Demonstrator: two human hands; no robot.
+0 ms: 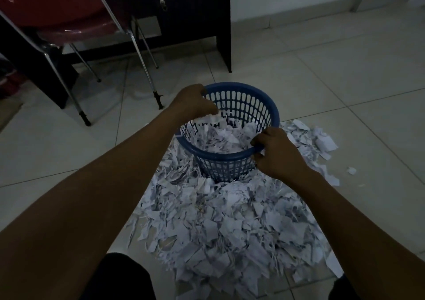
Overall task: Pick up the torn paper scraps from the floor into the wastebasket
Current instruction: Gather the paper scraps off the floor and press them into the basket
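The right hand (pixel 279 154) has its grip curled over the near right part of the wastebasket's rim, fingers hooked inside the lip and thumb on the outer wall, with a sliver of paper caught beneath it. The left hand (pixel 192 103) sits at the far left of the rim, fingers bent down into the opening and pinching a small bunch of white scraps just above the load inside.

There is one wastebasket (pixel 257 97), blue plastic with slotted walls, standing upright on the tiled floor (pixel 345 69) and holding paper to roughly half its depth. Two bare forearms reach to it from the bottom corners of the view.

The torn paper scraps (pixel 220 228) are far too many to count. They form one dense heap that wraps the basket's base on the near, left and right sides and spreads toward the person, lying directly below and between both arms. One stray bit (pixel 351 170) lies apart on the right.

Bare tile stays open to the left, right and far right of the heap. Beyond the basket stand a chair with a red seat and chrome legs (pixel 147 69) and a dark cabinet (pixel 184 5), both clear of the pile.
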